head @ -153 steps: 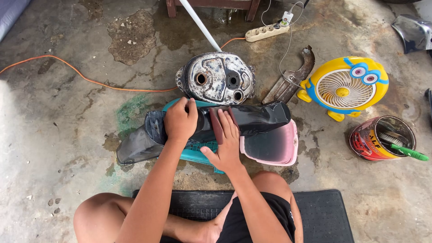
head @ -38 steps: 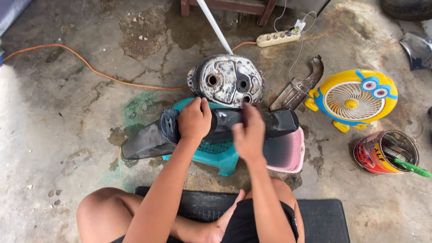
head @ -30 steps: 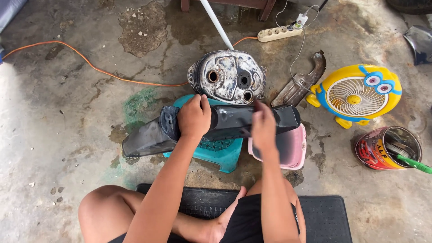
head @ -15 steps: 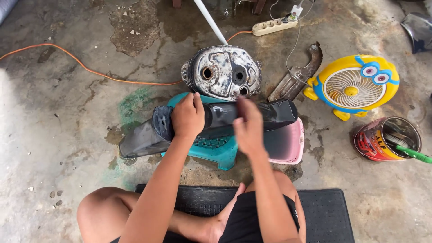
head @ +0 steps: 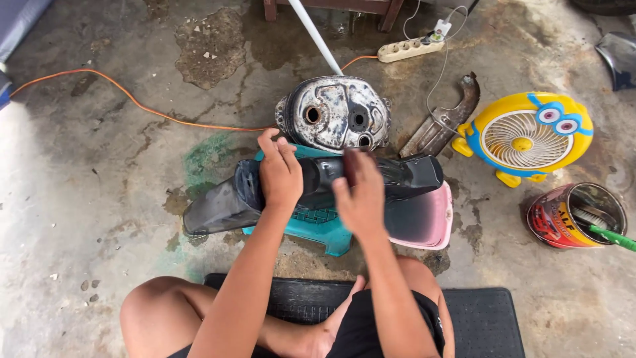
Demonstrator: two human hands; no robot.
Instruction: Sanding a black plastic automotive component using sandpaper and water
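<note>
Fingers (head: 275, 149) of the left hand (head: 281, 176) are curled over the top edge of the long black plastic panel (head: 318, 189), so it's pinned down there pretty firmly. The right hand (head: 361, 199) is laid flat on the same panel just beside it, fingers together and stretched out, though it's a bit blurred so it can't be told if anything is pinched underneath.

Closest in, a black rubber mat (head: 477, 321) is sat on, with bare knees seen at the bottom edge. Just past that, the panel is laid across a small teal plastic stool (head: 318, 225), with a pink plastic tub (head: 424, 222) tucked right against the stool on the right side. The panel's left end hangs off toward the stained concrete floor (head: 86, 199).

Behind the stool, touching or nearly touching it, a grubby silver metal engine cover (head: 334, 116) is stood up. Off to the right a rusty curved metal piece (head: 444, 119) is lying, then a yellow cartoon-faced desk fan (head: 523, 136), and nearer the right edge an open paint tin (head: 573, 215) with a green-handled brush (head: 609, 235) stuck in it.

Farthest back, an orange cable (head: 132, 103) is snaked across the floor and a white power strip (head: 407, 50) is seen near some wooden legs.
</note>
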